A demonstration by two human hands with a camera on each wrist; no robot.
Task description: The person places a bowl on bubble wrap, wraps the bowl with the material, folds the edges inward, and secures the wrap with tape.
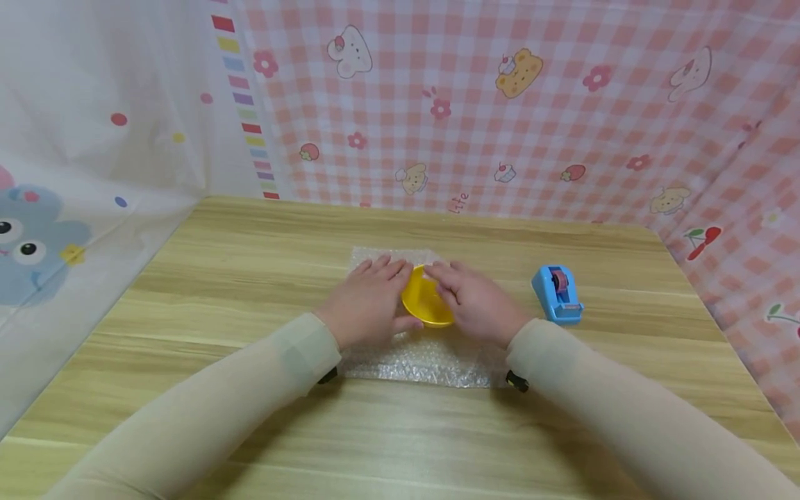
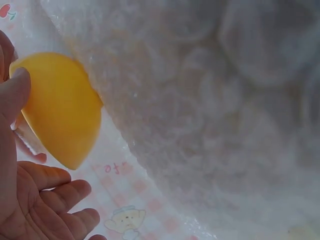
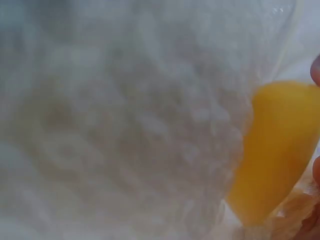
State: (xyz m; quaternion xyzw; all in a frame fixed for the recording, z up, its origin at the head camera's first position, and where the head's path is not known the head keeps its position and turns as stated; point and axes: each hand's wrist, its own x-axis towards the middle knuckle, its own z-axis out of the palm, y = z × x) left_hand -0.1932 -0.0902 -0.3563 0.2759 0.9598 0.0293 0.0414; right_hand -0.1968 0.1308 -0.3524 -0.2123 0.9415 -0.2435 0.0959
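A small yellow bowl (image 1: 428, 305) rests on a sheet of bubble wrap (image 1: 419, 368) in the middle of the wooden table, its hollow side facing up. At its left is my left hand (image 1: 369, 298), thumb touching the near rim and fingers stretched toward the far side. In the left wrist view, that thumb lies at the edge of the yellow bowl (image 2: 62, 107) while the other fingers stand apart from it, relaxed. My right hand (image 1: 478, 302) grips the right side of the bowl, thumb over the inside and fingers at the far rim. Blurred bubble wrap (image 3: 125, 125) fills most of the right wrist view.
A blue tape dispenser (image 1: 558, 295) with a pink roll stands on the table (image 1: 250, 264) to the right of my right hand. Pink checked cloth (image 1: 400, 104) hangs behind the table and along its right side; a white patterned sheet (image 1: 125, 160) hangs at left.
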